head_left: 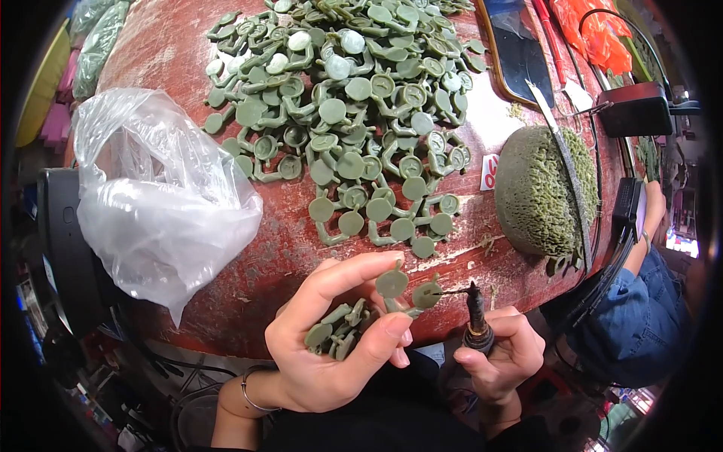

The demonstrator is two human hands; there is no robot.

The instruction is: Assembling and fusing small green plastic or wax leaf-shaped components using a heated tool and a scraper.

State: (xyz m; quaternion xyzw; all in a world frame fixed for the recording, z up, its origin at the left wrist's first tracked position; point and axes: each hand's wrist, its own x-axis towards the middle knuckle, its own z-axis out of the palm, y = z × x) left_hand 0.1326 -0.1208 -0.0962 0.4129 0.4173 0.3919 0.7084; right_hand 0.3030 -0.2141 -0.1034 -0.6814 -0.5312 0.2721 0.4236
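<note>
My left hand (331, 377) pinches a green wax-like piece (392, 283), two small discs joined by a bent arm, between thumb and forefinger. Several similar green pieces (335, 331) lie cupped in its palm. My right hand (512, 350) is closed round the dark handle of a soldering iron (476, 320). From its upright end a thin wire tip points left to the piece's right disc and appears to touch it. Beyond my hands, a big pile of matching green pieces (350, 166) spreads over the red, worn tabletop (279, 248).
A clear plastic bag (173, 218) stands at left. To the right sits a green lump (523, 200) with a crumbly face and a long flat strip (568, 169) across it. Behind are a dark phone-like slab (520, 56) and a black box (636, 109). Another person's arm (648, 226) shows far right.
</note>
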